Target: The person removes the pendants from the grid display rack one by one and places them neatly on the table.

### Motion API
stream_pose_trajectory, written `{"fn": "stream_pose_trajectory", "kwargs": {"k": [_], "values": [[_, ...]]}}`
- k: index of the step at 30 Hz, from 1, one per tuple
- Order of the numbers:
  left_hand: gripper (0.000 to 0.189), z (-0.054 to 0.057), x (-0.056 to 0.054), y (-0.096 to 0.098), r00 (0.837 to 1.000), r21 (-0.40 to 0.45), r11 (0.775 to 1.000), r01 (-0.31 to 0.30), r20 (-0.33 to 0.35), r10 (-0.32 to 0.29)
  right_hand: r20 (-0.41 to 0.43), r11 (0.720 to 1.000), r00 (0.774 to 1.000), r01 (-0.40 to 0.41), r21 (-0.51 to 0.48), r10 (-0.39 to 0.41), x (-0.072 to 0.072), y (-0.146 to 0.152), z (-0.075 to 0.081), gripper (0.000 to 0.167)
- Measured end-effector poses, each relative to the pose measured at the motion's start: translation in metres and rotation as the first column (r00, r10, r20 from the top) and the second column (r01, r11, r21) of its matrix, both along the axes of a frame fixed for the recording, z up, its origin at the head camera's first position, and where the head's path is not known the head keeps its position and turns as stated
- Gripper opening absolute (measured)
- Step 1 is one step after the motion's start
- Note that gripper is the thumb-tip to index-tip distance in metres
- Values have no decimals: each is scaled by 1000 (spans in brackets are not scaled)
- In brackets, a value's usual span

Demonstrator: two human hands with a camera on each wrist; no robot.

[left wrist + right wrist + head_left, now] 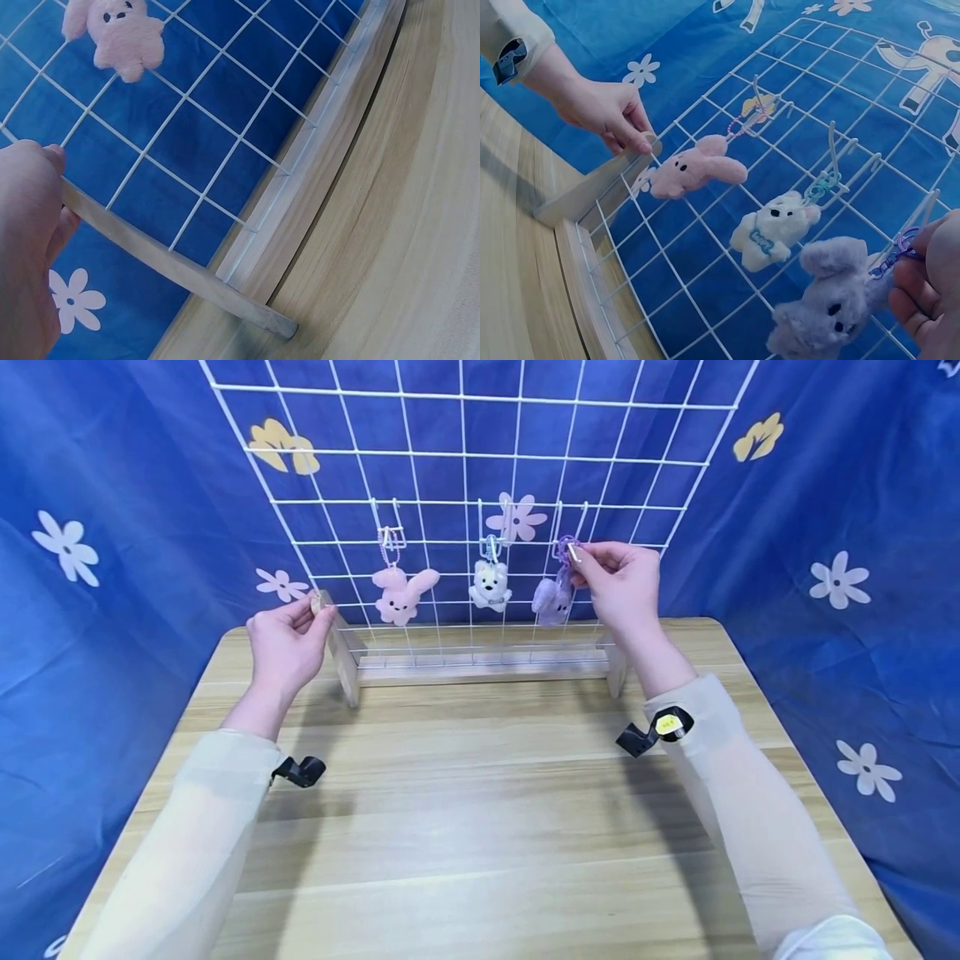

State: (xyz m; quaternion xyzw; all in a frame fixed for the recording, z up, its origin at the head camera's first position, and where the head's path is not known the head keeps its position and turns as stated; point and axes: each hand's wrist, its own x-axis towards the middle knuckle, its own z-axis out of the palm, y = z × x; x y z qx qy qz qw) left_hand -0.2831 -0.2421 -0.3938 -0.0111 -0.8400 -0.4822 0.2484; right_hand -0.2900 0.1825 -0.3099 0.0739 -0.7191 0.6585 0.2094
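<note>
My left hand [285, 643] pinches the top of the rack's left wooden post [342, 652] between thumb and fingers. At the right hook, my right hand [622, 585] pinches the purple chain [566, 545] of a purple plush bunny keychain [552, 602], which dangles against the white wire grid [461, 456]. In the right wrist view the purple ring [907, 244] shows at the fingertips, beside the hook. A pink plush bunny keychain [401, 596] hangs from the left hook. From the middle hook hangs a white plush bear keychain [491, 585] on a teal chain.
The grid stands in a wooden base [480, 668] at the back of a wood-grain table [450, 818]. Behind and on both sides hangs a blue curtain [847, 652] with flower prints. The right wooden post [616, 668] is below my right hand.
</note>
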Motion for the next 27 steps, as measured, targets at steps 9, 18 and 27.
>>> {"fn": "stream_pose_trajectory", "kwargs": {"k": [9, 18, 27], "values": [[42, 0, 0, 0, 1000, -7, 1000, 1, -6, -1, -9, 999, 999, -33, 24, 33, 3, 7, -1, 15], [41, 0, 0, 0, 1000, -15, 1000, -8, -6, 8, -35, 995, 994, -100, -24, 100, 4, 10, -4, 8], [41, -1, 0, 0, 1000, -16, 1000, -11, -9, 11, -72, 993, 991, -117, -16, 116, 8, 12, -5, 11]]}}
